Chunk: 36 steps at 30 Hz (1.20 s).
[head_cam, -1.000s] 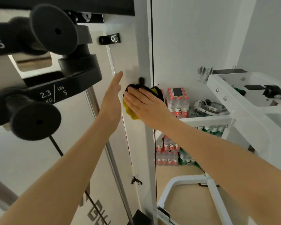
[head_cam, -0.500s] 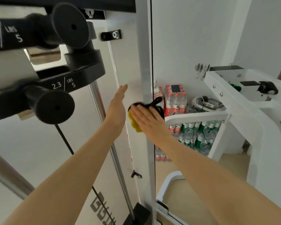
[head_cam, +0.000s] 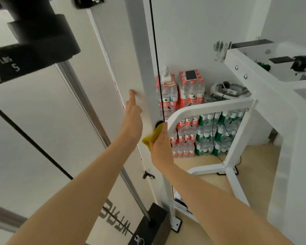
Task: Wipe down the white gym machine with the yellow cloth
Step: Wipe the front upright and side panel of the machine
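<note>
Here, at the far left, we saw one black weight block marked "LBS 5", with one chrome guide rod slanting down beside it to a black base. Next came the left hand, its fingers straight and flat against the upright post of the white gym machine, holding nothing. One black cable ran down the right edge of that post. Just right of the left hand, we saw the right hand pressing the one yellow cloth against the post; the palm lay over the cloth, and a dark patch showed at the cloth's upper end. We could not tell whether the fingers curled round the cloth or lay flat on it.

Farther right, stacked packs of water bottles stood on the floor against the wall, red-labelled ones and green-labelled ones; we could not count them surely. One phone lay on top of a red pack. One white headset rested behind a second white frame at the right.
</note>
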Tool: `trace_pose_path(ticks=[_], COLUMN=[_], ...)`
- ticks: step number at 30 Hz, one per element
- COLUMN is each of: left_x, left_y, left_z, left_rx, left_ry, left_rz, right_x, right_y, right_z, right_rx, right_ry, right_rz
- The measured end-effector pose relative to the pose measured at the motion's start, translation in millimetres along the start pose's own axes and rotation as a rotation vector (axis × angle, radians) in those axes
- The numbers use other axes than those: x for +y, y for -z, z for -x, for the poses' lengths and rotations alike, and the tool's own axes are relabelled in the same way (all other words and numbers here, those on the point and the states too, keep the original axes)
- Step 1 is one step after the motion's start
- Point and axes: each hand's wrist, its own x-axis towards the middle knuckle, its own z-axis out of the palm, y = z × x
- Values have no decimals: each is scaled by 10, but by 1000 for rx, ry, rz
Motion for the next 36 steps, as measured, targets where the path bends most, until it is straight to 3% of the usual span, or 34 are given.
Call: trace_pose_path(ticks=[4,7,9,11,14,17,19,21,23,27,29,33,36], left_x=[30,12,-30,-88,-153,-152,-113,-76,-51,-30,-50,-119,-132], left_y=[-8,0,9,48,89,104,114,144,181,209,192,191,203], left_z=[1,30,24,13,49,68,52,52,74,29,4,24,15], left_rx=[8,26,50,72,77,82,69,45,30,29,33,6,-11], left_ry=[7,-35,-35,-2,-31,-34,12,52,60,56,64,7,48], left_rz=[113,111,82,55,-81,-130,-41,46,98,172,192,109,171], right_x=[-533,-738,-561,-183,282,240,52,-90,-163,-71,9,306,536], right_y=[116,188,129,7,-205,-341,-332,-215,32,419,434,245,89], right_z=[-199,-369,-363,-237,-96,-143,-174,-269,-428,-598,-581,-475,-222], right_rx=[289,441,414,258,33,80,180,354,512,502,406,85,-336], right_ry=[134,229,237,196,-23,-241,-98,173,531,1039,1182,1252,1268], right_rz=[-101,5,46,66,-69,-305,-310,-98,311,830,1006,1427,1672])
